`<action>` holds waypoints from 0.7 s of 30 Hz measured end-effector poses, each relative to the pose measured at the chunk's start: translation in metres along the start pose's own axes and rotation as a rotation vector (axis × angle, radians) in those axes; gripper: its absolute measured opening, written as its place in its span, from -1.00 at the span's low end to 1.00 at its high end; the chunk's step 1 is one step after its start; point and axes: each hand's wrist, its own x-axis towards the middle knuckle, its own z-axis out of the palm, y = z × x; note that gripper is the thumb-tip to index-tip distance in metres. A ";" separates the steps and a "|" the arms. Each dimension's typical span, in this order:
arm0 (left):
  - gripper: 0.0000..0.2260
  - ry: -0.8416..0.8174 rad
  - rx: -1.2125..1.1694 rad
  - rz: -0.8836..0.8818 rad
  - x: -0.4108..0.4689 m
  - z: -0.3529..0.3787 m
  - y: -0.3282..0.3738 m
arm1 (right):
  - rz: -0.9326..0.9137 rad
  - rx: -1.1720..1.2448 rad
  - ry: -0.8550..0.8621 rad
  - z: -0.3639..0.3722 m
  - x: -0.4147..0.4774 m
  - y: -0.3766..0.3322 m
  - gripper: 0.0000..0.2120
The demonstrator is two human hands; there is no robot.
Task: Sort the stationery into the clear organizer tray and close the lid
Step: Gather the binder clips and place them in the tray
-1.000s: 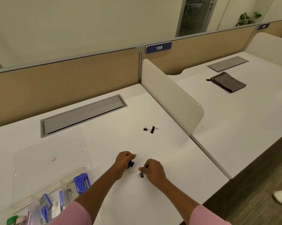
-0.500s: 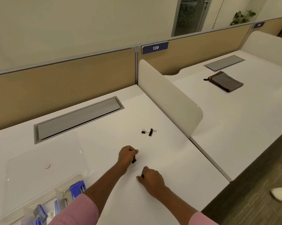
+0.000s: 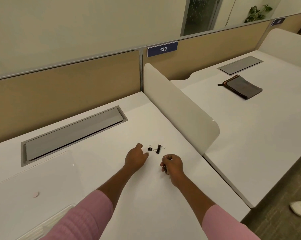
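Two small black binder clips (image 3: 149, 149) (image 3: 158, 148) lie touching each other on the white desk (image 3: 146, 196). My left hand (image 3: 136, 158) is just left of them, thumb and forefinger slightly apart, the other fingers curled; nothing shows inside it. My right hand (image 3: 172, 166) is below and right of the clips, its fingers closed around a small binder clip whose wire glints at the fingertips. The clear organizer tray (image 3: 59, 215) is at the bottom left, mostly out of frame, with its clear lid (image 3: 33, 179) lying open and flat behind it.
A grey cable hatch (image 3: 73, 134) is set into the desk at the back. A white curved divider (image 3: 181, 108) bounds the desk on the right. The neighbouring desk holds a grey pouch (image 3: 241, 86). Someone's white shoes (image 3: 300, 207) stand on the floor at right.
Both hands moved forward to the two clips, each carrying the clip it picked up. The view tilted up, so the tray's contents have left the frame.
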 end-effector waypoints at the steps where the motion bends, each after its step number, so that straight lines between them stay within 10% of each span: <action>1: -0.56 -0.011 0.051 0.021 0.007 0.001 0.002 | -0.014 -0.018 0.006 0.000 0.007 -0.003 -0.90; 21: -0.79 -0.020 0.524 0.256 0.052 0.023 0.015 | -0.054 -0.588 0.209 0.027 0.063 -0.014 -0.59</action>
